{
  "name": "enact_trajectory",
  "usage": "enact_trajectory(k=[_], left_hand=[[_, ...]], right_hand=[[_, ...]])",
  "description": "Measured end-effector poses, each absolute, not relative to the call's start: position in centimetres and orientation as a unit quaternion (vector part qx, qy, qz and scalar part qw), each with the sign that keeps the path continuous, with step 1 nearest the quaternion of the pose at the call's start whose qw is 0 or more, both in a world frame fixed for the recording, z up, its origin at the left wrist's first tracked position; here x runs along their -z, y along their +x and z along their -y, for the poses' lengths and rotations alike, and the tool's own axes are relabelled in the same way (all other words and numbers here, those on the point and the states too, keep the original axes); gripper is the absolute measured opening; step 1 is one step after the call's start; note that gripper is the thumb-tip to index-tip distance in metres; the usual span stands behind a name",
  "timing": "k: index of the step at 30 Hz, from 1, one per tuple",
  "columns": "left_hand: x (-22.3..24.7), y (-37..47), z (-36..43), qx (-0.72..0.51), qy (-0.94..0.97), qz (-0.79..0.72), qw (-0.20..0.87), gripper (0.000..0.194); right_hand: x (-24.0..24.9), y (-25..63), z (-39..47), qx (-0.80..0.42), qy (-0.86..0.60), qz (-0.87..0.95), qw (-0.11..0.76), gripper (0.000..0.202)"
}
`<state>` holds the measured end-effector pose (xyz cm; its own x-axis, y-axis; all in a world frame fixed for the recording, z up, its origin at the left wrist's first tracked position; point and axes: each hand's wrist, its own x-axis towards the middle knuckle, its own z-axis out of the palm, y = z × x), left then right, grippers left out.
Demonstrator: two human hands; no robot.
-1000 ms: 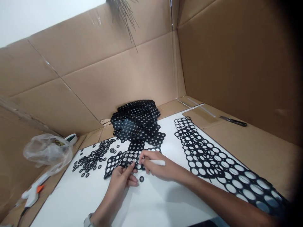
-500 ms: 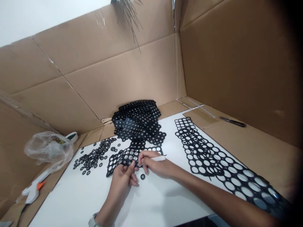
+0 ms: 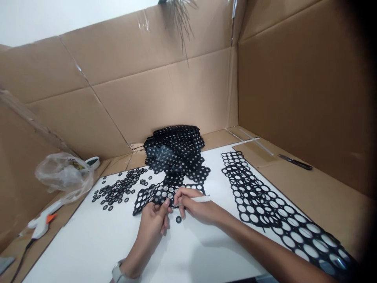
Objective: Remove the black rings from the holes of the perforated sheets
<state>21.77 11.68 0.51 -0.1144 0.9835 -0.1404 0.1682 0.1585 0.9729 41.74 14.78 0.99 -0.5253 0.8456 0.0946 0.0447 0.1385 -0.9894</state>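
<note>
My left hand [image 3: 154, 222] is closed at the near edge of a black mesh of joined rings [image 3: 144, 198], thumb and fingers pinching it. In my right hand [image 3: 193, 206] is a slim white pen-like tool [image 3: 202, 199], its back end sticking out past the hand. The fingertips of that hand meet the mesh just right of my left thumb; the tool's tip is hidden. A single small black ring [image 3: 178, 219] lies on the white board [image 3: 97, 243] just below both hands. Behind the mesh rises a heap of black dotted ringed material [image 3: 179, 147].
Loose small black rings [image 3: 118, 190] are scattered at left. A long black sheet of larger rings [image 3: 256, 192] stretches along the right. Small snips [image 3: 294, 162] lie on cardboard at right. A white glue gun [image 3: 43, 224] and a plastic bag [image 3: 63, 175] are at left. Cardboard walls [image 3: 165, 94] surround the board.
The whole view has shifted a little, so the walls and board appear farther right. Both hands keep nearly the same hold on the mesh and the tool.
</note>
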Motion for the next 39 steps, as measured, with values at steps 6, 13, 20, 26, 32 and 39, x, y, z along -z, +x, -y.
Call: enact_trajectory(k=[6,13,20,26,32,39], left_hand=[[-0.7,21.5,-11.1,-0.440,0.483,-0.601,0.461,0.067],[-0.8,21.5,-11.4,-0.439,0.482,-0.607,0.454,0.066],[0.0,21.7,-11.6,-0.425,0.481,-0.618,0.454,0.059],[-1.0,21.6,-12.7,-0.328,0.517,-0.616,0.496,0.059],[-1.6,21.9,-14.2,-0.266,0.528,-0.594,0.546,0.059],[-0.2,22.0,-14.4,-0.299,0.548,-0.561,0.543,0.069]], right_hand=[[-1.7,41.3,-14.0,-0.557,-0.339,0.672,0.351,0.021],[-1.6,43.3,-14.8,-0.594,-0.369,0.598,0.392,0.021],[-0.9,44.4,-15.8,-0.620,-0.379,0.569,0.385,0.024],[-0.8,44.6,-15.1,-0.612,-0.367,0.576,0.398,0.016],[-1.2,44.9,-14.4,-0.590,-0.379,0.603,0.380,0.017],[-2.2,44.8,-13.5,-0.563,-0.405,0.627,0.355,0.014]])
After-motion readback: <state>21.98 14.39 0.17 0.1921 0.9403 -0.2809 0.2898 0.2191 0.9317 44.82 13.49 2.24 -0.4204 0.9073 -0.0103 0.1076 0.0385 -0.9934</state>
